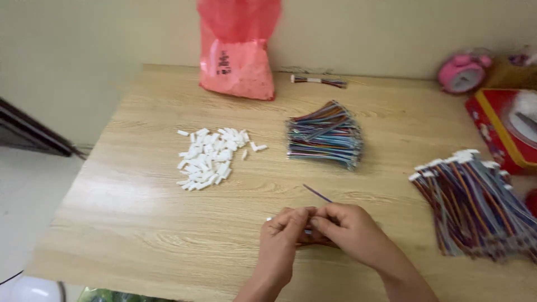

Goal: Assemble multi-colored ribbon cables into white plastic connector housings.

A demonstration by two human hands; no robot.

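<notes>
A thin bundle of wires was pinched between a person's two hands near the front edge of the wooden tabletop, its free end sticking up and away toward the far side. The left hand and the right hand met fingertip to fingertip, both closed on the near end of the wires; a small white piece seemed to sit at the left fingertips, though it was too small to tell for certain.

Judging from the grip, the step called for steady, fine work: holding the wire end still with one hand, keeping it straight and lined up with the small part, and pressing squarely rather than at an angle so the thin strands would not bend.

Toward the middle of the tabletop lay a loose pile of white plastic connectors, and just to its right a neat stack of coloured wires. A larger heap of wires with white ends spread along the right edge. At the back edge stood a red plastic bag with a single wire set beside it. A pink alarm clock and a red box occupied the far right corner.
</notes>
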